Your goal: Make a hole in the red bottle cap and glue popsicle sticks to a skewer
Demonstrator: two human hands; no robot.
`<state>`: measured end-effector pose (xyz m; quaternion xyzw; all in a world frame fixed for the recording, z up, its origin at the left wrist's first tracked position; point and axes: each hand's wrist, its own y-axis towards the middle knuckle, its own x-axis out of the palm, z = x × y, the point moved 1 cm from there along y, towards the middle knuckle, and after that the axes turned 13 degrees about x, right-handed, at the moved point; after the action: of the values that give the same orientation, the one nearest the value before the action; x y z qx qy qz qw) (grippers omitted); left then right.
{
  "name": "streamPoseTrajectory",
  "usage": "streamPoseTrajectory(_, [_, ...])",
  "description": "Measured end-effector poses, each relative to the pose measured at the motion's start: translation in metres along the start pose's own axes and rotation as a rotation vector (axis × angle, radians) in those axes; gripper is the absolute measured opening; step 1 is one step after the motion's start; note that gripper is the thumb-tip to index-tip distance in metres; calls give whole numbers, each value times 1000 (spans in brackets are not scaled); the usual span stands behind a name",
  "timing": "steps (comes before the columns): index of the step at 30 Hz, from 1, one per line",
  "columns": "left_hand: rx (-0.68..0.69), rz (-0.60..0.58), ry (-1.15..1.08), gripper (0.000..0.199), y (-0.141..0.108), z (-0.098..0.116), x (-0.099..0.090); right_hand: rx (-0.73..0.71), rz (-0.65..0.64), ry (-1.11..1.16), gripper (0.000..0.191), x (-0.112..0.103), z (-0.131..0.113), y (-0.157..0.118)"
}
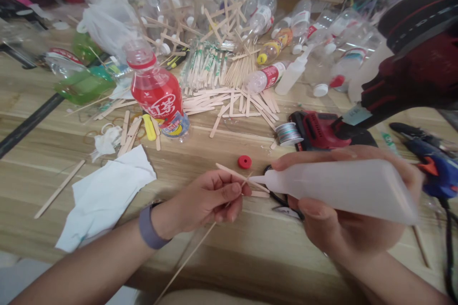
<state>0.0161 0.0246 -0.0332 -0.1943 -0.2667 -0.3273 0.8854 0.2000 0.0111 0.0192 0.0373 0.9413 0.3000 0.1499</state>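
Note:
Between the fingertips of my left hand (pixel 214 196) are a flat wooden stick (pixel 229 170) and a long thin wooden skewer (pixel 186 263) that slants down toward the front edge. My right hand (pixel 343 214) is wrapped round a translucent white squeeze bottle (pixel 336 188), tilted nearly level. Its narrow nozzle points left and meets the place where stick and skewer cross; whether it touches them I cannot tell. Just behind the stick lies a red cap (pixel 244 161) with a dark centre hole.
A red-labelled plastic bottle (pixel 159 93) stands behind my left hand. White paper (pixel 107 195) lies at left. A wire spool (pixel 288 134) and a red-black power tool (pixel 322 128) stand at right, a blue tool (pixel 434 167) beyond. Loose sticks (pixel 243 105) and plastic bottles fill the back.

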Motion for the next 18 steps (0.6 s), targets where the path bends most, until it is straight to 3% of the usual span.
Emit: streamPoseTrajectory(18, [-1, -19, -54, 35, 0, 0, 1, 17, 14, 52, 47, 2, 0, -2])
